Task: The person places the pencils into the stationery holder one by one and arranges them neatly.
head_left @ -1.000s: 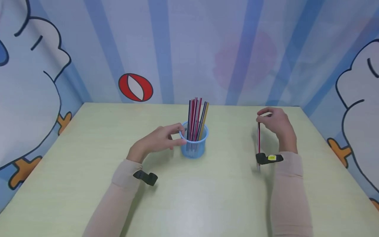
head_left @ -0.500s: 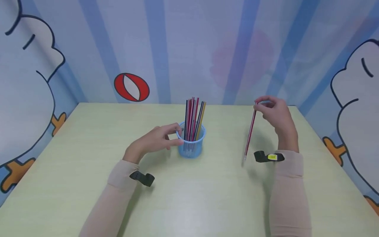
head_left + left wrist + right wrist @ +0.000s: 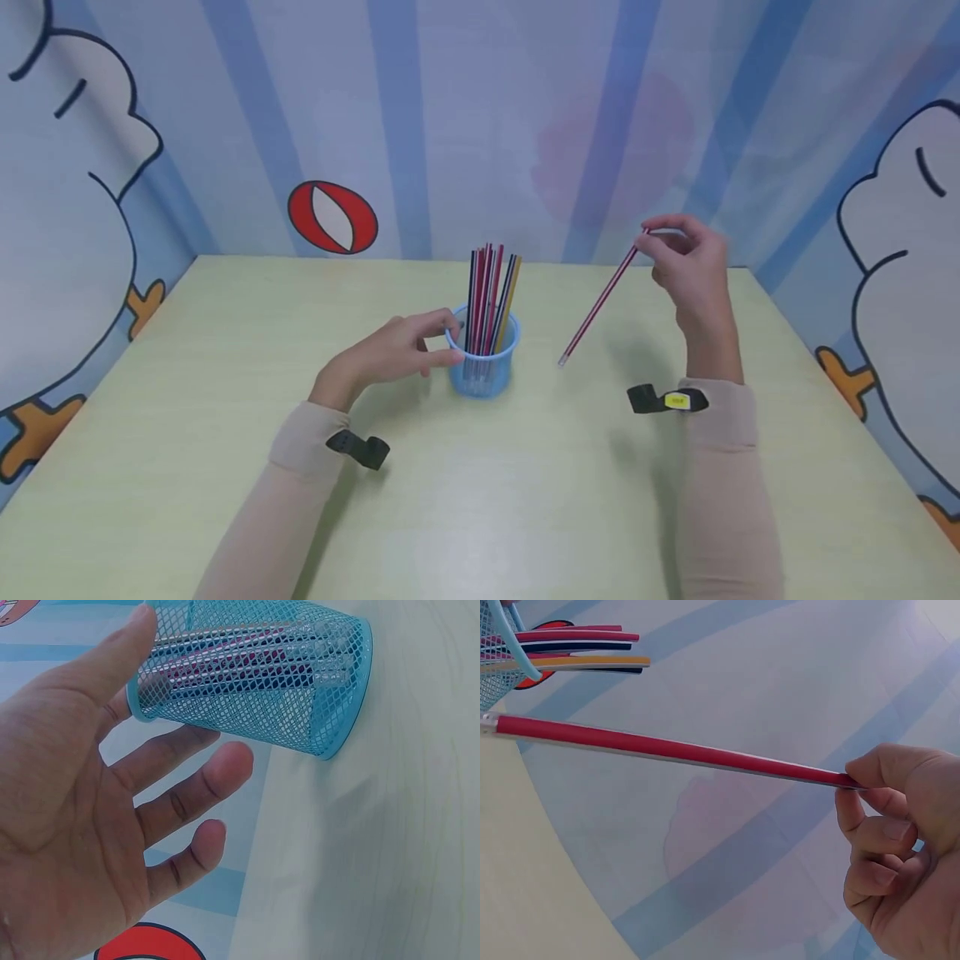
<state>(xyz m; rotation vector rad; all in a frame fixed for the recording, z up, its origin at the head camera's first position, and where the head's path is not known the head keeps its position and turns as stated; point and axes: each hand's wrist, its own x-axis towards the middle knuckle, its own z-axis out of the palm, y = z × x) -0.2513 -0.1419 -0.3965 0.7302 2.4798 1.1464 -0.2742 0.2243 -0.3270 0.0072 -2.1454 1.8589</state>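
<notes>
A blue mesh pen cup (image 3: 480, 382) stands upright on the table, holding several striped pencils (image 3: 486, 292) in red, dark and yellow. My left hand (image 3: 390, 352) pinches the cup's near-left rim between thumb and index finger; in the left wrist view its other fingers are spread beside the mesh wall (image 3: 240, 712). To the right of the cup, my right hand (image 3: 692, 271) pinches a red and silver striped pencil (image 3: 600, 304) by its upper end, above the table. That pencil slants down to the left, its silver-capped end (image 3: 489, 724) lowest and apart from the cup.
The pale wooden table (image 3: 480, 500) reaches back to a blue striped backdrop (image 3: 495, 125) printed with cartoon figures and a red oval. Black straps with small devices sit on both sleeves (image 3: 720, 417).
My right hand has risen, and the pencil has swung from hanging upright near the table to a slant with its lower end toward the cup. My left hand keeps its hold on the rim.
</notes>
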